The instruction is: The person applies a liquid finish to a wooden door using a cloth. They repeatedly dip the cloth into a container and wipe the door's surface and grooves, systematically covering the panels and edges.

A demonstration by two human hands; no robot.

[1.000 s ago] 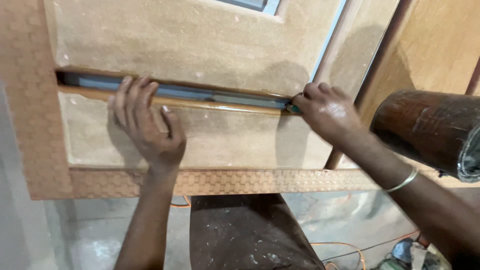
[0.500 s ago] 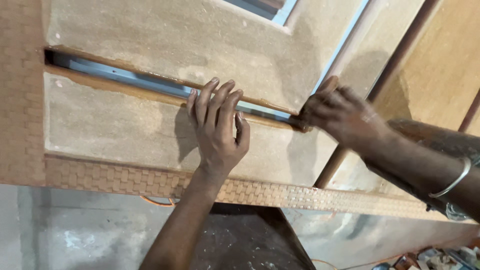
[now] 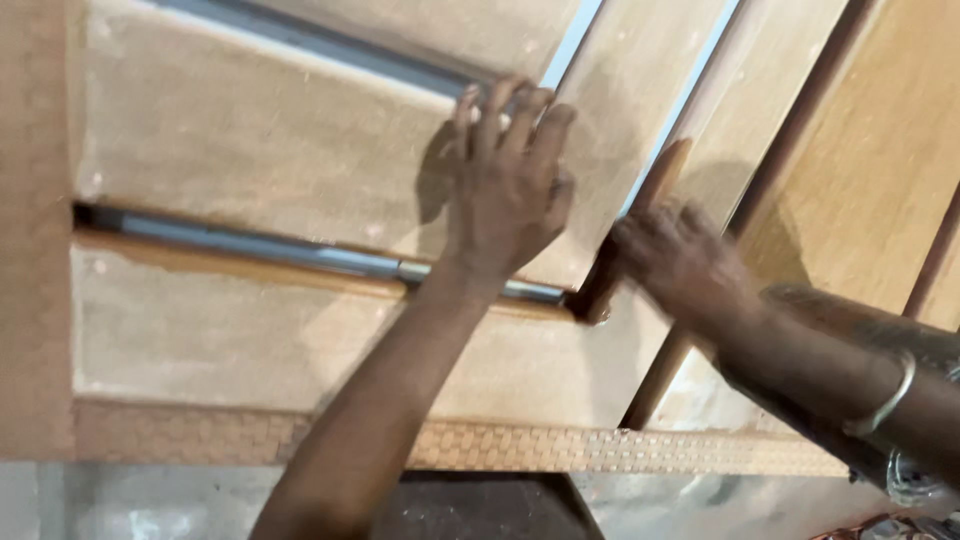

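— Where are my hands on the wooden panel (image 3: 250, 150)?

— My left hand (image 3: 510, 185) lies flat on it, fingers spread and holding nothing, just above the metal strip (image 3: 300, 252). That strip runs lengthwise from the panel's left edge to its right edge, directly under my left wrist.

— And the right?

— My right hand (image 3: 680, 262) is blurred at the strip's right end, by the groove corner. I cannot tell whether its fingers grip anything. It is nearer that end.

— Count?

— Two hands, one horizontal strip, one bangle (image 3: 885, 395).
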